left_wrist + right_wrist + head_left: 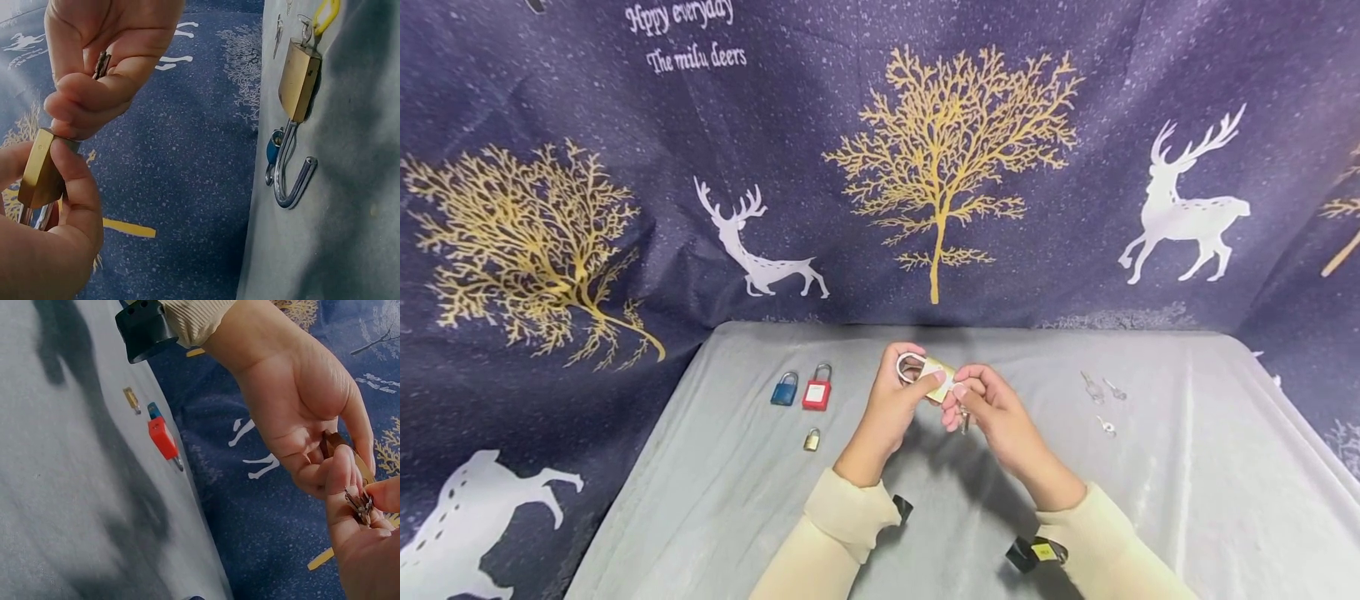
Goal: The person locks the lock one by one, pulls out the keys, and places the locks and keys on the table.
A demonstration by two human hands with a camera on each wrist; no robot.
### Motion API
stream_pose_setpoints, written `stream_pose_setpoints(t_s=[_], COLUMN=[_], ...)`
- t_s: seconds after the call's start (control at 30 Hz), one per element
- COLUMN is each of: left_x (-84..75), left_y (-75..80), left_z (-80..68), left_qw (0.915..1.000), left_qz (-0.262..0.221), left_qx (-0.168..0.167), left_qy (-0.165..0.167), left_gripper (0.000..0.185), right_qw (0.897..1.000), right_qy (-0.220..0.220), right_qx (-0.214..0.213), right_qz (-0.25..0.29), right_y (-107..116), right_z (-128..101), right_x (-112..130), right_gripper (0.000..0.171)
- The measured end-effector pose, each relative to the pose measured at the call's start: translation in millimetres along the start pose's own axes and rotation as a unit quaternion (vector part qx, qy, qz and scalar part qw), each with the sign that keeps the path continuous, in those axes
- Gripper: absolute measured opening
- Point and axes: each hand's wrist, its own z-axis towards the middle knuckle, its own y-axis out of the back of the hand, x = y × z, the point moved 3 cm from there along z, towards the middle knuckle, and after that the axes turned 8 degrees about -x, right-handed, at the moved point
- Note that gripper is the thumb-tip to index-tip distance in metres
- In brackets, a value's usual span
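Observation:
A large brass padlock [937, 381] with a silver shackle is gripped by my left hand [891, 400], thumb across its face. Its shackle points left in the head view. My right hand [996, 417] is at the body's other end, fingertips right at it. Several small keys [359, 506] show between the right fingers and hang below them in the head view; whether one sits in the lock is hidden by the fingers. In the left wrist view, the padlock body [39, 169] is between left thumb and fingers, with the right hand [112, 56] just above.
At the table's left lie a blue padlock [785, 389], a red padlock [817, 392] and a small brass padlock [812, 440]. Loose keys [1105, 404] lie at the right. In the left wrist view, another brass padlock [300, 81] with its shackle open lies on the grey cloth.

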Motion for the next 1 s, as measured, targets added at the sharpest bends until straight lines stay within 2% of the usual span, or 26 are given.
stream_pose_setpoints(t_s=[0.17,0.43,0.7,0.83,1.0], left_x=[2.2,-2.2,-2.7,-5.0,-11.7], left_y=[0.4,3.4,8.7,11.0,14.6], left_z=[0.3,2.4,4.7,5.4,7.5], left_qw=[0.9999,0.9992,0.9982,0.9991,0.9993], left_qz=[-0.014,-0.039,-0.059,-0.042,-0.027], left_qx=[0.005,0.010,0.002,-0.004,-0.019], left_qy=[-0.004,0.010,0.006,-0.002,-0.017], left_gripper=[0.039,0.043,0.048,0.052,0.063], right_qw=[1.000,0.999,0.998,0.996,0.987], right_qy=[-0.004,-0.003,-0.007,-0.006,0.015], right_qx=[0.005,0.018,0.005,-0.009,-0.034], right_qz=[-0.006,-0.027,-0.061,-0.090,-0.159], right_y=[2,4,8,12,20], right_z=[1,1,3,5,8], right_x=[1,3,1,1,6], right_gripper=[0.018,0.030,0.034,0.033,0.028])
